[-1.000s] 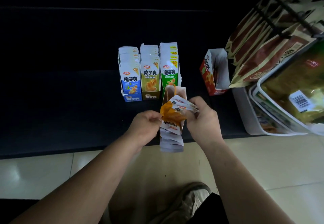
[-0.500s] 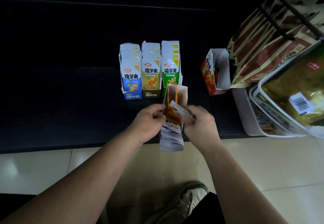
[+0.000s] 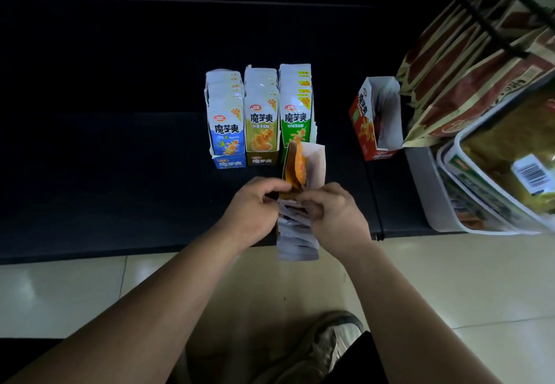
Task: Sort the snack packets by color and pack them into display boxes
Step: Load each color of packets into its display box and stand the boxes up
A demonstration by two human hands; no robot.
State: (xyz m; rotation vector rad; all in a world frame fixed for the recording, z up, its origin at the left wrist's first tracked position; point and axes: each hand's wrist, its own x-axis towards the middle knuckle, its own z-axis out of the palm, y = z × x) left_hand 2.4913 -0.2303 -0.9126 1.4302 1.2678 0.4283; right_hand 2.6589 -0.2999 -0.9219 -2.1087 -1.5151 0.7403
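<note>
Orange glossy packets (image 3: 296, 164) in slim cardboard box (image 3: 317, 160)

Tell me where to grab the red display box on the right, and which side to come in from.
Once the right hand is free, I'd pinch the left wall of the red display box near its top edge, coming from above-left: thumb on the printed face, fingers inside the open top. Its right side sits close to the hanging bags, leaving little room there.
</note>
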